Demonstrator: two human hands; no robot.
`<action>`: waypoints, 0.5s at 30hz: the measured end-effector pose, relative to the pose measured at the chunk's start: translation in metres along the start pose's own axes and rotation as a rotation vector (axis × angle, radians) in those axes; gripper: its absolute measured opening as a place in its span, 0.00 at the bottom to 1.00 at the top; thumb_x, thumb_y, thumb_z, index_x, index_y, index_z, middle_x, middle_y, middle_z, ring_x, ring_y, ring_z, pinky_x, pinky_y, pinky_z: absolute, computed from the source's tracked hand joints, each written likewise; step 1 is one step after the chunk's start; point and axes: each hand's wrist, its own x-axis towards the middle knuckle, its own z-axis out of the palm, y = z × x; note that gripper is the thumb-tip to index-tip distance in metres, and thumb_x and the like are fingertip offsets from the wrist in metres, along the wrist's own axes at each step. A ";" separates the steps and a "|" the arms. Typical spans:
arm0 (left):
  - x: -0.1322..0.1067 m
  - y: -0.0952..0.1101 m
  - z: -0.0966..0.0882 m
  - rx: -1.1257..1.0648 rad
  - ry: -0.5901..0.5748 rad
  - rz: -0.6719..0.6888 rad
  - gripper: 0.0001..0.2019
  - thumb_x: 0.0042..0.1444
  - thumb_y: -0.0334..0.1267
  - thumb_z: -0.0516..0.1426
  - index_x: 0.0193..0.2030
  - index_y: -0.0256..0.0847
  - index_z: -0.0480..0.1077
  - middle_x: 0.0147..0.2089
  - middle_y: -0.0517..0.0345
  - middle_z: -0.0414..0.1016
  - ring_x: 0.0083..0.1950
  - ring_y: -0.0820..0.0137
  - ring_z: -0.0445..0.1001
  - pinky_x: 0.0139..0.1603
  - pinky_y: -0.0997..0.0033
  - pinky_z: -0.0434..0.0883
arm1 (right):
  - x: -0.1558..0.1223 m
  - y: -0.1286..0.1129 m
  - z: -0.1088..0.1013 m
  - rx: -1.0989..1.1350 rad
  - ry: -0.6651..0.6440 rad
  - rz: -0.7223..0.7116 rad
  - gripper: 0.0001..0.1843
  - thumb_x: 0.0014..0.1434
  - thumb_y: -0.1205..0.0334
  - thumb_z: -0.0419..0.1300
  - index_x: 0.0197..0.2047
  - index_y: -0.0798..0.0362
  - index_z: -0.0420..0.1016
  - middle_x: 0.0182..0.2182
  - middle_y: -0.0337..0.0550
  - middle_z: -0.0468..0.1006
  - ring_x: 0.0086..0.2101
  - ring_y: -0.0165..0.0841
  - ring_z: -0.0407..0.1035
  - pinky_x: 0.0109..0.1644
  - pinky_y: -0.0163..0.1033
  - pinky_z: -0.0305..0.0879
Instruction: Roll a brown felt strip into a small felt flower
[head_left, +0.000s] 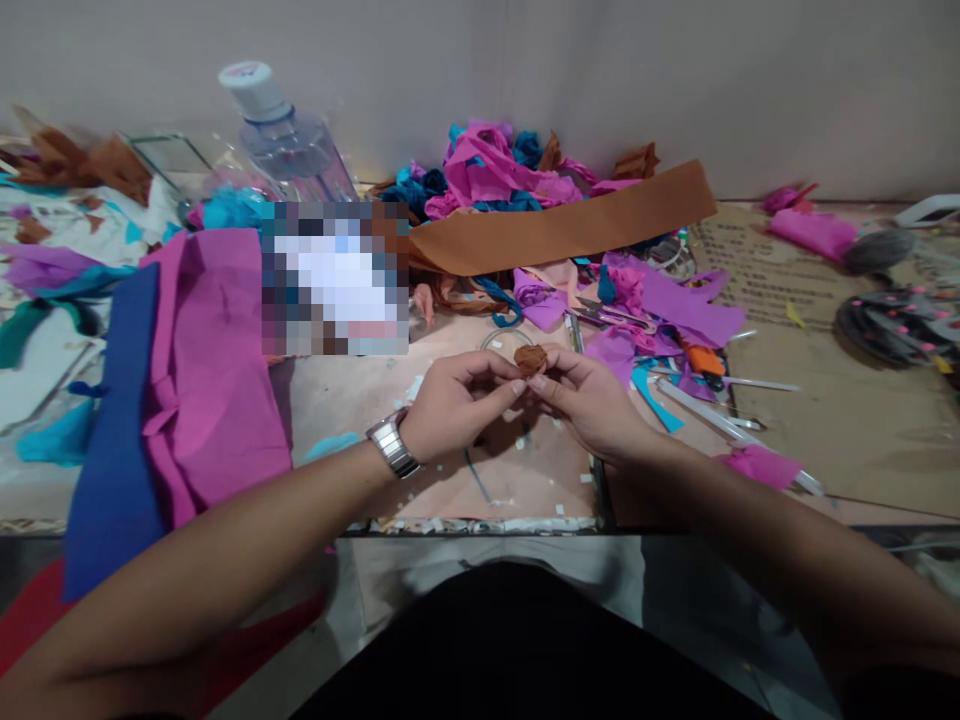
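Observation:
Between my two hands, over the middle of the table, is a small crumpled brown paper flower (530, 359). My left hand (469, 400), with a metal watch on the wrist, pinches it from the left with thumb and forefinger. From the right, the thumb and fingers of my right hand (589, 400) close on its base. Behind the hands a long brown crepe paper strip (562, 228) lies across a heap of scraps. A pair of scissors (615, 315) rests among pink and purple paper just beyond my right hand.
Pink crepe paper (217, 370) and a blue sheet (116, 420) hang over the front edge at left. A clear bottle with a white cap (255, 92) stands at the back. Cardboard (795, 400) covers the right side, near white sticks and an orange tool (703, 358).

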 end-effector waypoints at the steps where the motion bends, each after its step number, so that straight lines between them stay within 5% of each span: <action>1: 0.000 0.001 0.000 0.047 0.011 0.022 0.08 0.63 0.42 0.65 0.39 0.38 0.80 0.35 0.55 0.84 0.32 0.74 0.78 0.34 0.75 0.74 | 0.000 0.000 0.000 -0.009 0.005 -0.012 0.16 0.60 0.50 0.74 0.38 0.50 0.75 0.36 0.38 0.76 0.36 0.31 0.72 0.42 0.37 0.71; 9: 0.000 0.004 -0.005 0.225 0.018 0.182 0.10 0.64 0.43 0.65 0.37 0.38 0.80 0.34 0.57 0.82 0.31 0.74 0.75 0.33 0.76 0.71 | 0.000 -0.002 -0.001 -0.180 0.053 -0.157 0.08 0.63 0.57 0.71 0.38 0.51 0.79 0.43 0.41 0.76 0.47 0.34 0.71 0.57 0.41 0.67; 15: 0.004 0.001 -0.005 0.095 0.070 0.106 0.08 0.63 0.39 0.64 0.35 0.37 0.77 0.31 0.59 0.79 0.29 0.76 0.72 0.32 0.77 0.69 | -0.002 -0.005 -0.002 -0.016 0.029 -0.044 0.07 0.60 0.57 0.74 0.40 0.48 0.85 0.44 0.39 0.78 0.39 0.29 0.71 0.44 0.36 0.67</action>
